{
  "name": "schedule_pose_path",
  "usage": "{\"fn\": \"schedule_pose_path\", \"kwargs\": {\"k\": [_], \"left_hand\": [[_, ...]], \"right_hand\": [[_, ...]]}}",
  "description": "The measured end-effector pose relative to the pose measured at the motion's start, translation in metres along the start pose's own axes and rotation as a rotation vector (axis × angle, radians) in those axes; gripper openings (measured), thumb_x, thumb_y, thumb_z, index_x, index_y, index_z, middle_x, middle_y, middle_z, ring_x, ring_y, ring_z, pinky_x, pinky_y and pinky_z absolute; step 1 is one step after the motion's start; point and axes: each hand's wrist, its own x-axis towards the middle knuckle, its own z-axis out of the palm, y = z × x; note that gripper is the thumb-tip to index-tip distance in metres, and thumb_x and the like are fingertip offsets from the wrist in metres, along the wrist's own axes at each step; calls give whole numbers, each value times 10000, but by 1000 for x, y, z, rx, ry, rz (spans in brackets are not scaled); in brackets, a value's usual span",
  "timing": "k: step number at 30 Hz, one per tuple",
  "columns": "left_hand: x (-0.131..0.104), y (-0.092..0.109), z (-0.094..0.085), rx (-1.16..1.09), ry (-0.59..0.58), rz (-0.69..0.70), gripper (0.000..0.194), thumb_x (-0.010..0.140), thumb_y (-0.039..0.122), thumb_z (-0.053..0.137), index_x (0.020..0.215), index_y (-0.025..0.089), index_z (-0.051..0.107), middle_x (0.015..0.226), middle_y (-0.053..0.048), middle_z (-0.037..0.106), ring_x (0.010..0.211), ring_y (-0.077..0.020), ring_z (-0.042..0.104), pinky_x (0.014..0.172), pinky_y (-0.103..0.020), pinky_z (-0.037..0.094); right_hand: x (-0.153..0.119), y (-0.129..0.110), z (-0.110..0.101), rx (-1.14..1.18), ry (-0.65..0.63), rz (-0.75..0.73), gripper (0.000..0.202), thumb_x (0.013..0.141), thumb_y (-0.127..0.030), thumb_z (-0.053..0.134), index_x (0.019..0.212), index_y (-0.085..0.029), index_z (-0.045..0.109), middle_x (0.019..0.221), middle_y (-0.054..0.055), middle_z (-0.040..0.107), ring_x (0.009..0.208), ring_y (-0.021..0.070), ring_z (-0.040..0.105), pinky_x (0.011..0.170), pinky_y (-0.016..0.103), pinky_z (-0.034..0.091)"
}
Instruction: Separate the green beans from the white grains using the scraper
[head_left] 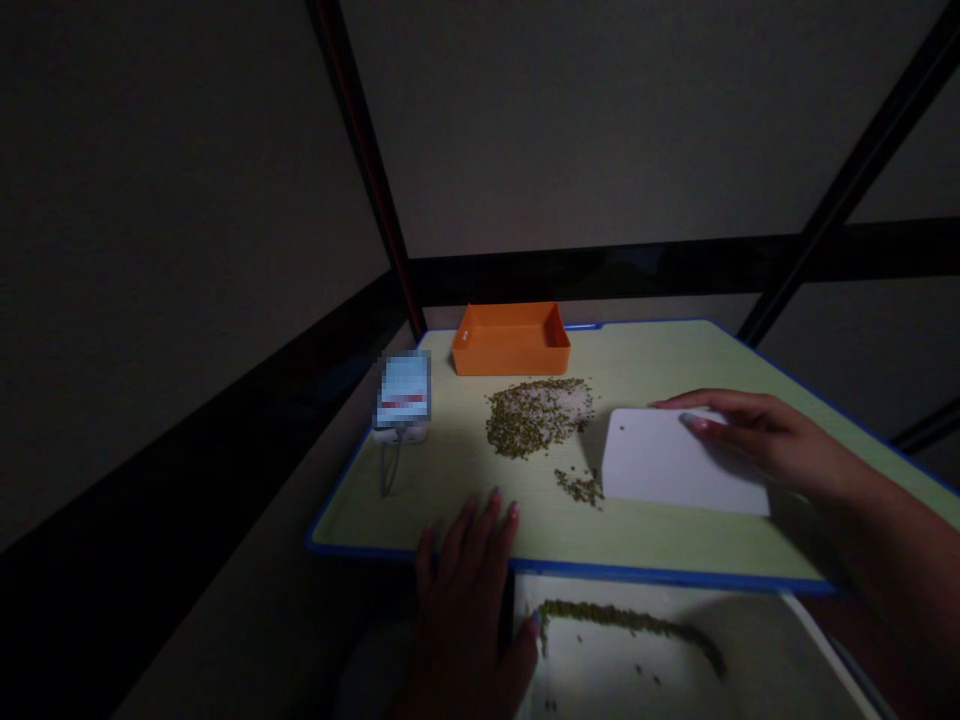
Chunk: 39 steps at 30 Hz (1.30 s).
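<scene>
My right hand [757, 435] grips the upper edge of a white flat board [667, 465], tilted with its lower edge on the pale green table [480, 530]. Just left of the board lies a small cluster of green beans [579, 487]. Farther back, a larger pile of green beans mixed with white grains [536, 415] is spread out. My left hand [472, 580] has its fingers apart, fingertips over the table's front edge and thumb by a white tray [529, 582]. A line of green beans [607, 615] lies in that tray.
An orange open box [511, 358] stands at the back of the table. On the left is a lit phone [405, 390] on a white stand with a cable [385, 470]. Dark-framed grey panels surround the table, which has a raised blue rim.
</scene>
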Motion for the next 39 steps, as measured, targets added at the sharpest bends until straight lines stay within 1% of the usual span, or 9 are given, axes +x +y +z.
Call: {"fn": "schedule_pose_path", "kwargs": {"k": [8, 11, 15, 18, 23, 25, 30, 36, 39], "left_hand": [[1, 2, 0, -3, -16, -9, 868, 787, 326, 528, 1525, 318, 71, 1606, -26, 316, 1468, -312, 340, 1124, -670, 322], [1, 0, 0, 0, -10, 3, 863, 793, 345, 526, 1525, 315, 71, 1602, -23, 327, 1463, -308, 349, 1120, -656, 329], [1, -1, 1, 10, 15, 9, 844, 799, 364, 524, 1523, 303, 95, 1599, -19, 338, 1463, -296, 345, 1130, -621, 308], [-1, 2, 4, 21, 50, 3, 811, 804, 372, 514, 1517, 302, 134, 1593, -18, 360, 1456, -282, 350, 1139, -586, 271], [-1, 8, 6, 45, 116, -38, 744, 813, 329, 471, 1502, 257, 201, 1597, -9, 367, 1489, -219, 255, 1200, -496, 87], [-1, 10, 6, 49, 129, -33, 738, 805, 323, 467, 1495, 253, 216, 1593, 7, 375, 1492, -195, 232, 1207, -460, 51], [0, 9, 7, 60, 146, -23, 738, 793, 317, 469, 1488, 250, 232, 1587, 17, 386, 1493, -179, 213, 1209, -440, 13], [0, 6, 6, 78, 141, -9, 755, 785, 335, 479, 1492, 240, 230, 1582, 14, 392, 1485, -189, 223, 1195, -442, 8], [1, 5, 5, 82, 123, 18, 767, 787, 351, 496, 1496, 254, 221, 1583, 22, 390, 1478, -185, 241, 1186, -428, 21]], "right_hand": [[0, 0, 0, -26, 21, -1, 302, 711, -422, 772, 961, -252, 783, 724, 95, 694, 502, 157, 550, 421, 258, 377], [3, 6, -3, -23, 7, -26, 366, 713, -494, 764, 991, -257, 781, 685, 74, 683, 475, 144, 537, 401, 241, 367], [6, 10, -5, -1, 23, -98, 459, 617, -594, 804, 932, -260, 790, 706, 46, 694, 474, 125, 544, 385, 209, 363], [6, 10, -5, 15, 42, -94, 492, 598, -611, 817, 938, -257, 790, 753, 45, 715, 495, 121, 564, 400, 200, 387], [3, 7, -3, 43, 96, -90, 529, 587, -615, 829, 950, -234, 785, 780, 49, 721, 516, 120, 576, 412, 191, 397], [3, 7, -3, 46, 97, -83, 549, 584, -622, 827, 961, -226, 780, 746, 44, 711, 492, 120, 565, 398, 194, 389], [3, 9, -3, 68, 92, -66, 559, 598, -621, 820, 984, -220, 767, 715, 41, 706, 489, 135, 569, 393, 206, 396], [4, 11, -4, 49, 91, -64, 543, 622, -615, 810, 1000, -228, 766, 770, 46, 726, 517, 135, 586, 416, 206, 413], [4, 11, -4, 53, 85, -53, 557, 614, -622, 811, 1011, -235, 764, 752, 42, 723, 510, 138, 588, 415, 207, 414]]}}
